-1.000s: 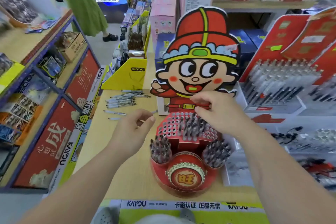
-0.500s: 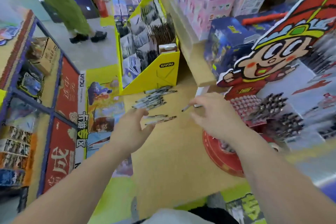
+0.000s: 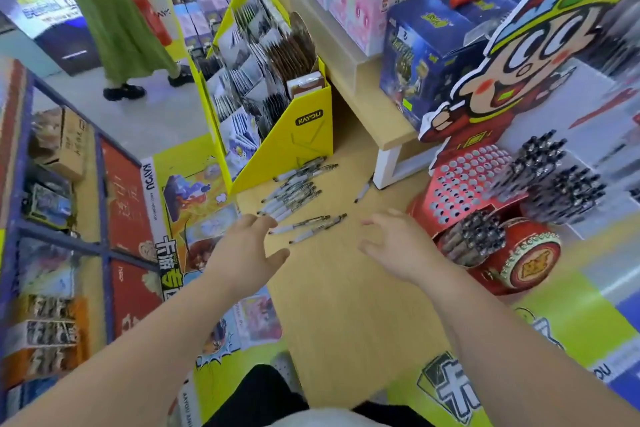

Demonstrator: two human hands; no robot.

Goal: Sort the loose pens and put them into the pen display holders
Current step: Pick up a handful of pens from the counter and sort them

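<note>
Several loose pens (image 3: pixel 294 191) lie in a heap on the wooden counter (image 3: pixel 346 305), just in front of a yellow card display. Two more pens (image 3: pixel 311 227) lie apart, nearer to me, and a single pen (image 3: pixel 363 190) lies by the white shelf leg. My left hand (image 3: pixel 244 248) hovers with spread fingers, its fingertips at the near edge of the heap, holding nothing. My right hand (image 3: pixel 394 246) hangs empty over the counter with loosely curled fingers, right of the two pens. The red pen display holder (image 3: pixel 485 211) with a cartoon figure stands at right, partly filled with dark pens.
A yellow card display box (image 3: pixel 294 135) stands behind the pens. A raised wooden shelf (image 3: pixel 374 104) carries blue and pink boxes. Left of the counter a lower blue rack (image 3: pixel 62 218) holds goods. A person in a green skirt (image 3: pixel 110 10) walks in the aisle.
The view has swung left and tilted. My right hand has left the holder and moved to the counter near the loose pens. My left hand has reached forward to the heap.
</note>
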